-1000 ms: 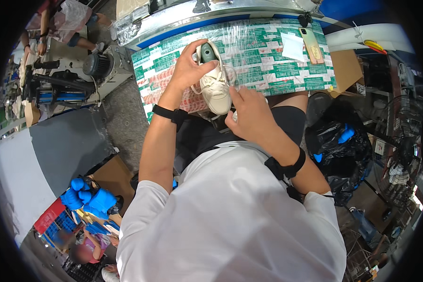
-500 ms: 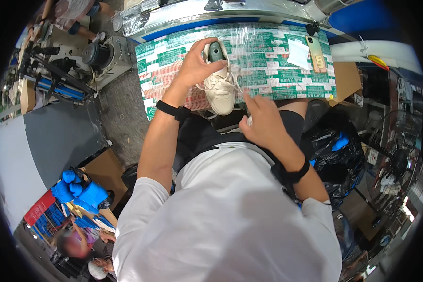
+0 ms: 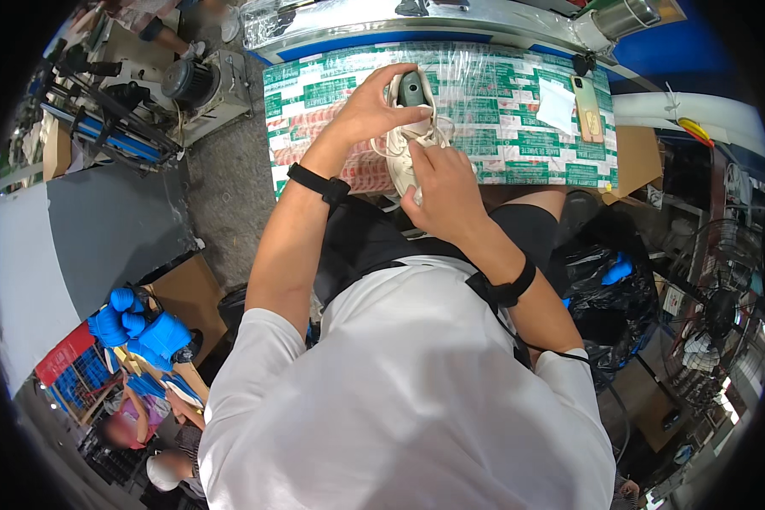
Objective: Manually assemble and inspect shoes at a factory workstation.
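Observation:
A cream lace-up sneaker [image 3: 401, 172] rests on the table with its toe toward me. A dark green shoe last [image 3: 412, 90] fills its opening. My left hand [image 3: 372, 109] is wrapped round the heel and collar, with the thumb across the tongue. Over the lower laces and forefoot lies my right hand [image 3: 447, 185], its fingers curled and the index finger at the laces. What those fingers pinch is hidden under them. Loose laces [image 3: 386, 146] loop out at the sneaker's sides.
The table [image 3: 501, 119] is wrapped in green-and-white printed tape under clear film. A phone [image 3: 588, 110] and a white paper [image 3: 556, 106] lie at its right. Beyond it runs a metal ledge [image 3: 348, 25]. Black bags [image 3: 608, 293] sit at right; a motor [image 3: 187, 81] stands at left.
My right hand has moved left and up from beside the sneaker onto its laces and forefoot. My left hand keeps its hold at the heel. The whole view has shifted slightly.

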Available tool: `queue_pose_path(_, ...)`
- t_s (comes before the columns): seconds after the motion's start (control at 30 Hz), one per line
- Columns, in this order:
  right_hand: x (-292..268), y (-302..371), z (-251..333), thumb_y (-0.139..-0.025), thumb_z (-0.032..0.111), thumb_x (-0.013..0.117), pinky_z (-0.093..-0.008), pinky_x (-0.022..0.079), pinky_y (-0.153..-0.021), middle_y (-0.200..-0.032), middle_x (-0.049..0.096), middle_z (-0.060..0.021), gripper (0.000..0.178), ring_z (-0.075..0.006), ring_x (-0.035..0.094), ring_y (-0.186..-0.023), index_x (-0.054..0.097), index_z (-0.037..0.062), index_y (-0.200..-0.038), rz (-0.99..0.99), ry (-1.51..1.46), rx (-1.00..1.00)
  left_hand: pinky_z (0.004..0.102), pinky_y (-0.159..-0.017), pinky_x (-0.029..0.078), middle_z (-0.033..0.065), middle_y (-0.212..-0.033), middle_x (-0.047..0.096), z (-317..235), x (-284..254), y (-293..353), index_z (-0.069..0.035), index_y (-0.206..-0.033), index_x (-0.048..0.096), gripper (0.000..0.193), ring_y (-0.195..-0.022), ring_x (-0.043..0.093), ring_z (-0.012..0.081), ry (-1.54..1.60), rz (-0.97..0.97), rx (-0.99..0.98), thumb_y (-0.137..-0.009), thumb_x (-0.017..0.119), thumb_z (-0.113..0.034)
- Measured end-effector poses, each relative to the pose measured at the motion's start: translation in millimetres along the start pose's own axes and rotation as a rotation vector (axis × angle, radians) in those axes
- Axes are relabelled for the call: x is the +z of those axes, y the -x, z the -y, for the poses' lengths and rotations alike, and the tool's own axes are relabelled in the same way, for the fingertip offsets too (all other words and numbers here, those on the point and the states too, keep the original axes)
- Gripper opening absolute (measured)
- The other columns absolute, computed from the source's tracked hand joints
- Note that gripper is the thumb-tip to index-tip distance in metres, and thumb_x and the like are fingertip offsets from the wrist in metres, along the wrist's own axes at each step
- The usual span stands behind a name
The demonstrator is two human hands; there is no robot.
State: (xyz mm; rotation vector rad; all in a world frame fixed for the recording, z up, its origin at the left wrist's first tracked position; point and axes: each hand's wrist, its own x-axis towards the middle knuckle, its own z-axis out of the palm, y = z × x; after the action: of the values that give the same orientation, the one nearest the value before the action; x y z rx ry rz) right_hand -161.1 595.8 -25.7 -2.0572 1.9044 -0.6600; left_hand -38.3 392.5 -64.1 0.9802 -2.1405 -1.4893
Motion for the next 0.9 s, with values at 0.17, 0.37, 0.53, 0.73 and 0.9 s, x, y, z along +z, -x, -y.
queue_pose_path(0.17,-7,3,-3,-0.08,0.02,0.076,-0.0516,0.05,-0.093,-0.116,0.065,-0.0206,0.068,-0.0382,0.064,-0.104,0.063,-0.0098,-0.14,-0.03,-0.062,-0.061,0.0452,-0.119,0.052,0.0183,-0.155,0.062,-9,7,2,-0.012,-0.155,0.063,0.088,-0.144,0.061,0.0363,-0.068,-0.07,0.015,-0.08,0.1,-0.039)
queue_pose_path(0.37,9,-11,-4,-0.079,0.015,0.077,-0.0528,0.052,-0.097,-0.116,0.066,-0.0213,0.069,-0.0418,0.065,-0.108,0.064,-0.0077,-0.142,0.039,-0.202,-0.048,0.0456,-0.114,0.055,0.0194,-0.15,0.063,-7,12,-3,-0.013,-0.152,0.065,0.084,-0.141,0.063,0.0363,-0.041,-0.052,0.021,-0.08,0.1,-0.037)
queue_pose_path(0.53,-18,11,-8,-0.079,0.011,0.075,-0.0533,0.052,-0.096,-0.115,0.067,-0.021,0.069,-0.0423,0.065,-0.106,0.063,-0.0058,-0.145,-0.004,-0.281,-0.114,0.0429,-0.12,0.051,0.013,-0.155,0.063,10,-16,11,-0.013,-0.162,0.058,0.083,-0.149,0.056,0.0307,0.251,-0.005,-0.066,-0.089,0.095,-0.022)
queue_pose_path(0.73,-17,20,-48,-0.082,0.01,0.073,-0.0514,0.052,-0.099,-0.124,0.067,-0.0239,0.075,-0.0443,0.063,-0.112,0.058,-0.006,-0.154,-0.267,-0.267,0.01,0.0439,-0.112,0.06,0.0193,-0.161,0.058,63,-36,62,-0.012,-0.174,0.034,0.082,-0.146,0.06,0.0294,1.103,-0.139,-0.305,-0.106,0.078,-0.016)
queue_pose_path(0.9,24,10,-119,-0.084,0.015,0.076,-0.0544,0.051,-0.099,-0.122,0.065,-0.0223,0.077,-0.0442,0.062,-0.112,0.056,-0.0069,-0.155,-0.271,0.006,0.162,0.0447,-0.098,0.064,0.0122,-0.135,0.076,23,4,68,-0.001,-0.151,0.06,0.052,-0.114,0.077,0.0273,0.945,-0.421,-0.603,-0.106,0.078,-0.017)
